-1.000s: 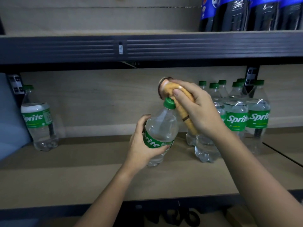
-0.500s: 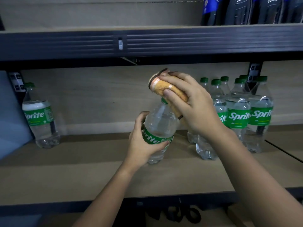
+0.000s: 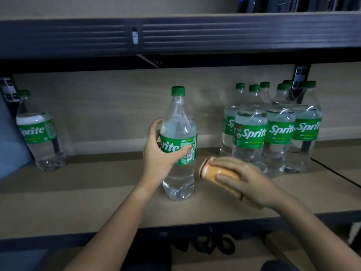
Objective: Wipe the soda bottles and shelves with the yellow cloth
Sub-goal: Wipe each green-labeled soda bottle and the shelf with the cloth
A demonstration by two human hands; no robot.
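From my feed, the wooden shelf [image 3: 97, 202] has one Sprite bottle [image 3: 39, 133] far left, another [image 3: 178, 145] standing mid-shelf, and a cluster [image 3: 273, 130] on the right.

Sprite bottles [image 3: 178, 145]: nine counted by green caps (seven clustered at right). Yellow cloth [image 3: 218, 174]: one. Hands: two. Shelves [image 3: 97, 194]: two.

Views: one only, head-worn; no second view shares the scene.
Position: in front of the shelf [image 3: 97, 202], above its front edge.
Facing: forward and slightly down, square to the back panel [image 3: 117, 106].
Nearness: close; both forearms enter from the bottom edge.
Upper limit: upper shelf rail [image 3: 78, 38] crosses the top.
Lower limit: floor below the front edge shows.
Distortion: wide-angle, edges bowed.
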